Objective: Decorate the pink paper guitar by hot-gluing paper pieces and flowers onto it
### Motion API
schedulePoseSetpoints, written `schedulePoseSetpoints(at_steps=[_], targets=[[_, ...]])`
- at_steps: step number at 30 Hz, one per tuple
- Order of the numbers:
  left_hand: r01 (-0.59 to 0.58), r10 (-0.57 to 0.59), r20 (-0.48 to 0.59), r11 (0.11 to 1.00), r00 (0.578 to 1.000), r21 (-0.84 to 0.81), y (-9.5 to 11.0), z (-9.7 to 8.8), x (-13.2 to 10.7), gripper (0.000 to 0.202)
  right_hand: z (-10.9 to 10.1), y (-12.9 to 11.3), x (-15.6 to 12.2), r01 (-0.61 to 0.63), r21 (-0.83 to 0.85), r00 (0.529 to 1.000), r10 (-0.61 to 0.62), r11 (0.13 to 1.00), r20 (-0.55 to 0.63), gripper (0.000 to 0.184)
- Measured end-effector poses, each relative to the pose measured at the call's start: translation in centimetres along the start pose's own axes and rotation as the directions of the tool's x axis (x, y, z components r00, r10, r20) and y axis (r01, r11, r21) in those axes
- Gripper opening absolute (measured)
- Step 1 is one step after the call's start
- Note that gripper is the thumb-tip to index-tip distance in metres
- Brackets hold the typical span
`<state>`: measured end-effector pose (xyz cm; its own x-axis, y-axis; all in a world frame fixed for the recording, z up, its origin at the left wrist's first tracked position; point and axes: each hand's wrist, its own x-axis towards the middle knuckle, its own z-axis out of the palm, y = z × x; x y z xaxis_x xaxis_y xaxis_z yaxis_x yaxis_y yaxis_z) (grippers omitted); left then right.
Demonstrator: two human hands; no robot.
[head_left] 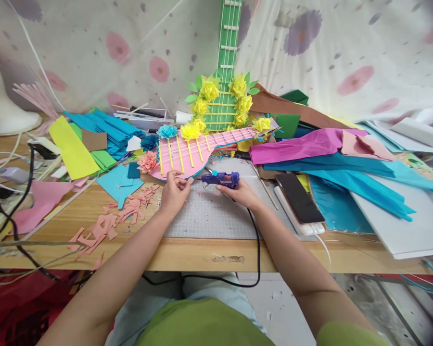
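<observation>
In my right hand (244, 193) is a purple glue gun (222, 179), its nozzle pointing left toward my other hand. A black cord runs from it down over the table edge. My left hand (174, 193) is closed in a pinch at the lower edge of a pink paper guitar (193, 156); whatever lies between its fingertips is too small to make out. Yellow strips and pale strings cross the pink guitar, with a coral paper flower (147, 162), blue flowers (167, 131) and yellow flowers (190, 130) along its edge. Under both hands lies a grey cutting mat (216, 216).
Behind stands a green paper guitar (226, 62) with yellow flowers. Pink paper scraps (101, 230) lie left of the mat, near cables (12, 216). To the right are a phone (299, 197) on a white power bank, magenta crepe paper (303, 148) and blue crepe paper (368, 185).
</observation>
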<state>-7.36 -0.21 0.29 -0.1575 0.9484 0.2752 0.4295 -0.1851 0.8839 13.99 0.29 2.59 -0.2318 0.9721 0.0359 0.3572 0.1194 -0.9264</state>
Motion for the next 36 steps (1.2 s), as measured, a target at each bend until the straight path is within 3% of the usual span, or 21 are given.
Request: schedulePoseSetpoints(at_steps=[3,12,21,36], targets=[[-0.014,0.014,-0.005,1.000,1.000,0.000,-0.1,0.1,0.0,0.035,0.0,0.2,0.0,-0.053,0.005,0.996,0.053,0.999,0.065,0.040],[-0.027,0.027,0.007,1.000,1.000,-0.009,0.3,0.1,0.0,0.034,0.4,0.6,0.1,-0.066,0.045,0.995,0.063,0.997,0.071,0.042],[-0.015,0.015,0.022,1.000,1.000,0.009,0.4,0.1,-0.1,0.033,0.6,1.7,0.4,-0.005,0.032,0.998,0.002,0.999,0.067,0.042],[-0.055,0.054,0.043,0.998,0.998,0.017,0.4,0.0,-0.1,0.032,1.0,0.7,0.3,-0.045,0.095,0.999,0.042,0.994,0.032,0.044]])
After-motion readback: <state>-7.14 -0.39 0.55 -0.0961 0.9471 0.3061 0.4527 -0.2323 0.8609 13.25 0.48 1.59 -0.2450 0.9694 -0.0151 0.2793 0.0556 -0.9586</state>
